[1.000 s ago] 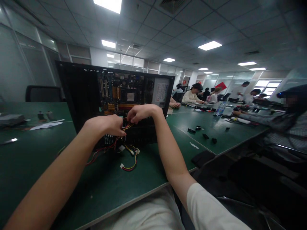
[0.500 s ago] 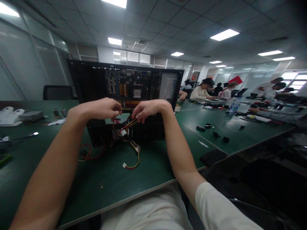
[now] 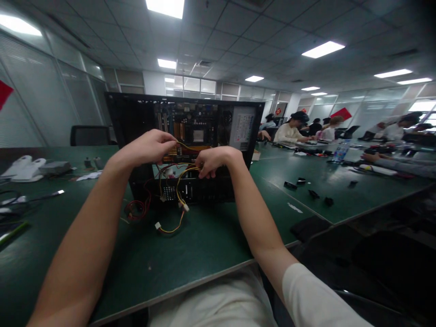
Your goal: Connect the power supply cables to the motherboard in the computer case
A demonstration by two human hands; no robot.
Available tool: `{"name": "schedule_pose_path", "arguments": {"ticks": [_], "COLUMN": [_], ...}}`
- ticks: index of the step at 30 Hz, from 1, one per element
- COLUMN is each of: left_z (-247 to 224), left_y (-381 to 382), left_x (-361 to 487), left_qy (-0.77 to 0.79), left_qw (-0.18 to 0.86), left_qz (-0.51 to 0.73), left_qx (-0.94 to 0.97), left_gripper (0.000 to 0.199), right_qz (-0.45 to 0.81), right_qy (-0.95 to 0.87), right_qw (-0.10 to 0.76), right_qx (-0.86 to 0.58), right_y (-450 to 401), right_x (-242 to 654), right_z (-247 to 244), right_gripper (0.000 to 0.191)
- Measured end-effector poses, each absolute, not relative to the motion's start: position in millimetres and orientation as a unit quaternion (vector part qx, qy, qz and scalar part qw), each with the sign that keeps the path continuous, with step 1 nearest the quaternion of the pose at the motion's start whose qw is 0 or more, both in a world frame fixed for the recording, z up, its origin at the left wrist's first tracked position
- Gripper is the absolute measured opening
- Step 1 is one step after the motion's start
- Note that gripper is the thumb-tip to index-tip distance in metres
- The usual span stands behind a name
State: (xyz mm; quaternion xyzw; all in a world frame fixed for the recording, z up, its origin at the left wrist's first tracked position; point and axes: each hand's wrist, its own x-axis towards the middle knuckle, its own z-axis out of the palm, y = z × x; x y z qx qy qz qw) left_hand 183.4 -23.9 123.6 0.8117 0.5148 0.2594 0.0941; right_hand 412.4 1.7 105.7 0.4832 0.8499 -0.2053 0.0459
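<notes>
An open black computer case (image 3: 136, 119) stands upright on the green table, its circuit board (image 3: 198, 135) and silver power supply (image 3: 242, 127) showing. My left hand (image 3: 152, 146) is closed in a pinch in front of the board, with a thin yellow cable at its fingertips. Lower and to the right, my right hand (image 3: 218, 160) is closed on a bundle of yellow cables (image 3: 182, 176). From this bundle a lead hangs to the table and ends in a white connector (image 3: 157, 225). Red wires (image 3: 143, 209) lie at the case's lower left.
On the left of the table (image 3: 190, 254) are a grey box (image 3: 55, 168), white plastic items (image 3: 23, 168) and a cable. Small black parts (image 3: 314, 194) and a water bottle (image 3: 340, 152) are on the right. Several people sit farther back.
My left hand has moved up, drawing a yellow cable across the board. The hanging connectors have swung left and my right hand sits slightly lower. The view has shifted a little.
</notes>
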Motion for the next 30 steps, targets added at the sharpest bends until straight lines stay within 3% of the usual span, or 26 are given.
{"name": "schedule_pose_path", "arguments": {"ticks": [10,16,21,25,30], "left_z": [130.1,132.8,133.4,134.8,132.4], "left_y": [-29.6,-50.1,-56.0,-63.9,-73.4], "left_x": [168.1,179.0,183.2,182.0,188.0], "left_qy": [0.494,0.406,0.395,0.345,0.324], "left_qw": [0.118,0.225,0.221,0.224,0.182], "left_qz": [0.151,0.21,0.216,0.104,-0.059], "left_qx": [0.848,0.861,0.865,0.905,0.927], "left_gripper": [0.053,0.058,0.056,0.058,0.055], "right_qz": [-0.05,0.065,0.097,0.077,0.001], "right_qy": [0.859,0.883,0.872,0.846,0.843], "right_qw": [-0.185,-0.265,-0.342,-0.417,-0.444], "right_qx": [0.475,0.382,0.336,0.323,0.304], "right_y": [-47.0,-39.6,-23.8,-21.8,-21.3], "right_x": [448.8,443.8,440.3,447.0,458.5], "right_z": [135.3,132.7,129.9,130.7,130.0], "right_gripper": [0.029,0.025,0.019,0.021,0.018]}}
